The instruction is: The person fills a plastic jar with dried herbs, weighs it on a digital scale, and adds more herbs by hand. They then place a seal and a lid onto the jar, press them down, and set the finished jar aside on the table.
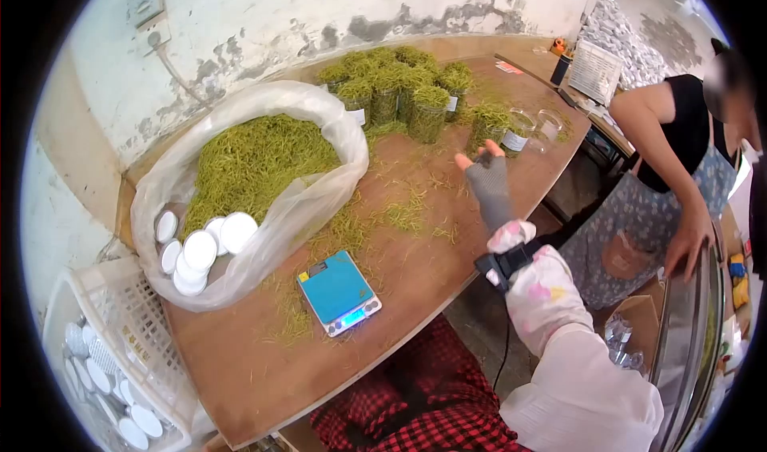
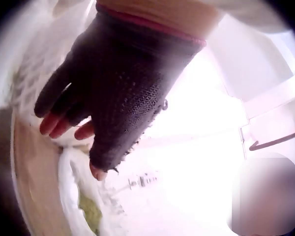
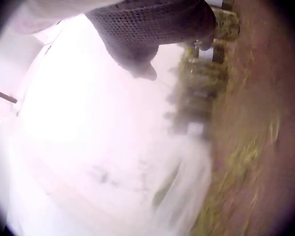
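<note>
The right hand [image 1: 489,187], in a grey fingerless glove, reaches over the table just in front of a labelled jar [image 1: 485,132] filled with green strands. Its thumb and fingertips stand apart, and no object shows between them. In the right wrist view, the same hand [image 3: 155,29] is beside the row of jars [image 3: 199,81], partly blurred. The left hand [image 2: 120,88], in a dark glove, hangs with loosely bent fingers and nothing visible in them. Below it in the left wrist view is the plastic bag [image 2: 69,184]; the head view does not show this hand.
A large bag [image 1: 351,136] of green strands holds white lids [image 1: 200,248]. A blue scale [image 1: 335,288] lies on the table [image 1: 240,372]. Several filled jars [image 1: 427,116] stand by the wall, and empty jars [image 1: 550,124] near the edge. A lid crate [image 1: 144,332] and another person [image 1: 647,228] flank the table.
</note>
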`<state>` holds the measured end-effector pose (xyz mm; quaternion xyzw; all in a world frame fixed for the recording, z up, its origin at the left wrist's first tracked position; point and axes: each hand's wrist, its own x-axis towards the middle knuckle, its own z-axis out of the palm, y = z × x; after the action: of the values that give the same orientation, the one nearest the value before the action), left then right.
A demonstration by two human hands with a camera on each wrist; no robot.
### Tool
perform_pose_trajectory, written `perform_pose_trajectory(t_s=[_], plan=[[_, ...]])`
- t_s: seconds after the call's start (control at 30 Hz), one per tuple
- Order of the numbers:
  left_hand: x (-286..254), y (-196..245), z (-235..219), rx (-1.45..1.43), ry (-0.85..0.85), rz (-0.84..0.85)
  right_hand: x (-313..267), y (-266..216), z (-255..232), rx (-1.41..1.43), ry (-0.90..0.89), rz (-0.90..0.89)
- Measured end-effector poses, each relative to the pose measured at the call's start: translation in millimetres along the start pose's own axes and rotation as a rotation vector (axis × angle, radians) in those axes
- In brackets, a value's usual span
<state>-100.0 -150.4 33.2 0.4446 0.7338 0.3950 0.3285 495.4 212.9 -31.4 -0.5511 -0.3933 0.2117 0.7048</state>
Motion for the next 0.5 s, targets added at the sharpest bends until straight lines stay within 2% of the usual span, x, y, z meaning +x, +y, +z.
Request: perform_pose_trajectory(t_s=[0.07, 0.13, 0.2, 0.3, 0.37, 0.4, 0.5], plan=[[28.5, 13.6, 25.4, 0.017, -0.018, 0.083, 42.2, 21.7, -23.3, -0.497, 0.204, -0.071], [49.6, 16.0, 50.3, 0.034, 0.026, 0.215, 74.6, 37.5, -40.4, -0.555, 0.234, -0.067], [60.3, 31.8, 66.5, 0.035, 0.02, 0.189, 96.2, 35.7, -41.7, -0.742, 0.292, 0.004], [67.5, 54.1, 84.0, 0.053, 0.011, 0.119, 113.3, 27.0, -33.4, -0.788, 0.379, 0.05], [71.7, 65.7, 92.5, 0.017, -0.036, 0.087, 128.9, 41.5, -35.8, -0.773, 0.367, -0.021], [75.8, 69.2, 94.5, 0.128, -0.042, 0.134, 132.4, 44.7, -34.3, -0.745, 0.357, -0.053], [88.3, 58.3, 98.7, 0.126, -0.059, 0.241, 134.8, 50.0, -29.9, -0.734, 0.396, -0.108]])
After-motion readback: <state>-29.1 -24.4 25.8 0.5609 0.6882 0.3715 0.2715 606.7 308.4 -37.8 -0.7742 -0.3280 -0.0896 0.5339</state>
